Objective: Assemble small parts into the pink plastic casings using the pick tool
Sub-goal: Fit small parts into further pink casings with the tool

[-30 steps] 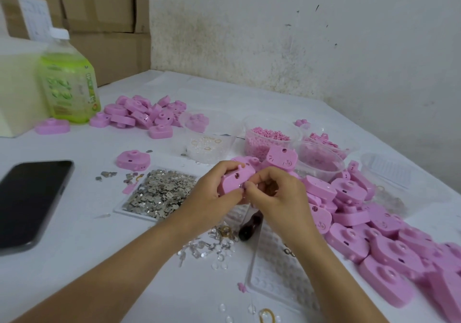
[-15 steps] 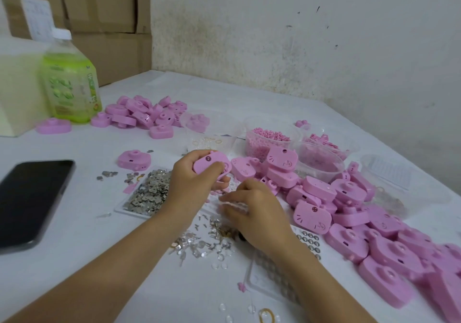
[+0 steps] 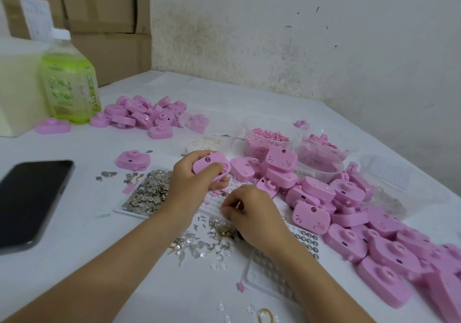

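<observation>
Hands split apart since a second ago: they were together on one casing, now left hand point(image 3: 192, 185) has carried the pink casing point(image 3: 210, 166) up and to the left, and right hand point(image 3: 252, 213) has dropped to the table point(image 3: 74, 260); barely any change from half a second ago

Left hand: fingers and thumb curled round the casing, held off the table, cat-face side up, above the near edge of the tray of metal pieces point(image 3: 147, 193)

Right hand: fingers curled tight, tips pinching the pick tool point(image 3: 238, 205); only a thin pale sliver shows between the fingers, the rest is hidden by the hand. Fingertips are down at the white grid tray point(image 3: 274, 267), just beyond the scatter of clear small parts point(image 3: 207, 243); can't tell what the tip touches

Big pile of casings point(image 3: 349, 210) runs along the right side of the table, from beside the left hand to the near right corner. Behind it a tub of pink pellets point(image 3: 269, 138) and a second clear tub point(image 3: 319, 160). Smaller far pile of casings point(image 3: 144, 113) sits next to the green bottle point(image 3: 69, 83), one lone casing point(image 3: 133, 159) just past the metal pieces. Phone point(image 3: 32, 203) lies face up at left, cardboard boxes point(image 3: 99, 10) in the back left corner, rubber band point(image 3: 265, 315) at the bottom edge
</observation>
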